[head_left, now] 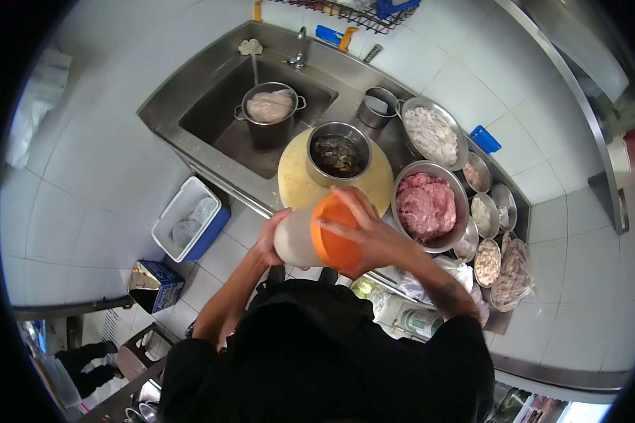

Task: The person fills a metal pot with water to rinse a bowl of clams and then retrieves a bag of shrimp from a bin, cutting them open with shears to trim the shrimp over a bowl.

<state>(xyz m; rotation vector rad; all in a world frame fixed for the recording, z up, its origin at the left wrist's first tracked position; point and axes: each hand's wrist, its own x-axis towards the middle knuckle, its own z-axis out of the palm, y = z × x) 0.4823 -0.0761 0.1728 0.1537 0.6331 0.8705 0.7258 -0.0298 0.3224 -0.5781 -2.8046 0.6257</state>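
A whitish translucent plastic jar (293, 240) with a wide orange lid (330, 238) is tilted on its side between my hands. My left hand (268, 240) is closed around the jar's bottom end. My right hand (363, 233) spans the lid, with its fingers over the rim. Just beyond the jar, a steel pot (339, 176) of dark soaking pieces in liquid stands on a round yellowish cutting board (296, 173). To the right of my right hand is a steel bowl (401, 224) of pink ground meat (426, 206). The jar's contents cannot be made out.
The sink (215, 120) holds a pot (267, 132) of pale meat under running water from the tap (300, 51). A colander (462, 144) of whitish pieces and several small bowls line the right counter. A blue-and-white cooler (215, 224) stands on the floor at left.
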